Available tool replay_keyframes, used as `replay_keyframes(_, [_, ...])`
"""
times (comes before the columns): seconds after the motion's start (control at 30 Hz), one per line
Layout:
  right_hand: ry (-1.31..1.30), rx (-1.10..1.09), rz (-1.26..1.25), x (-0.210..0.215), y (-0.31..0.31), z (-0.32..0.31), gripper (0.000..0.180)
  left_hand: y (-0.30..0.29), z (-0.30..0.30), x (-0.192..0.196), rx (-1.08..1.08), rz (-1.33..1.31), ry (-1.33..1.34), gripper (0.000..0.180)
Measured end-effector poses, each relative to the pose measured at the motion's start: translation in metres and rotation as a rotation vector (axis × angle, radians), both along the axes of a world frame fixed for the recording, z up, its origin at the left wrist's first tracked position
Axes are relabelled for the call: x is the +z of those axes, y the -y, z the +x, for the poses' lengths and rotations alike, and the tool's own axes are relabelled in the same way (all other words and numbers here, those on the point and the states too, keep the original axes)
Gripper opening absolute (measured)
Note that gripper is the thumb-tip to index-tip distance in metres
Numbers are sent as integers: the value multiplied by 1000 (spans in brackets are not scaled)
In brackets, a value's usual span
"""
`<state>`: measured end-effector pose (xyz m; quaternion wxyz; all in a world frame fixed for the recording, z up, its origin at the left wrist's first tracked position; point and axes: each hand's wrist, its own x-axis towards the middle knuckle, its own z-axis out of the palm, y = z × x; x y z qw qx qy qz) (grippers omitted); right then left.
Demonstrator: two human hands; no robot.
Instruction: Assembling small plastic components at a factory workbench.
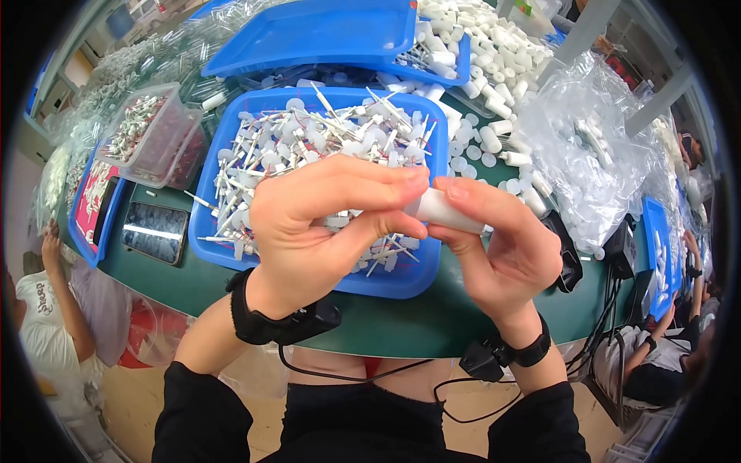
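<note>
A small white cylinder (449, 212) is held sideways between my two hands, above the front right part of a blue tray (401, 290). My right hand (505, 239) has thumb and fingers wrapped round the cylinder's body. With thumb and fingertips, my left hand (316, 220) pinches at its left end, where a translucent edge shows; the fingers hide most of that end. The tray holds a heap of thin white sticks with translucent discs and fine red wires (289, 139). Both wrists wear black straps with a small device and a cable.
A phone (155, 231) and a clear plastic box (147, 147) of small parts lie left on the green table (463, 293). Behind are another blue tray (309, 38) and piled white cylinders (494, 69). Clear plastic bags (579, 147) and black cables stand right. Other people sit at both sides.
</note>
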<state>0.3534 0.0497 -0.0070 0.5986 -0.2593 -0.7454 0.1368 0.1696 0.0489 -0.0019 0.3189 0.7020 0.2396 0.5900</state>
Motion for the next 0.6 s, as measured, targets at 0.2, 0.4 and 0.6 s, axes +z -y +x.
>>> replay_keyframes(0.2, [77, -29, 218, 7, -3, 1, 25, -5, 7, 7, -44, -73, 137, 27])
replay_keyframes(0.4, [129, -89, 291, 6, -3, 2, 25, -6, -7, 5, -210, -217, 109, 38])
replay_keyframes(0.6, [105, -116, 225, 4, 3, -1, 27, -6, -13, 13, -106, -80, -52, 33])
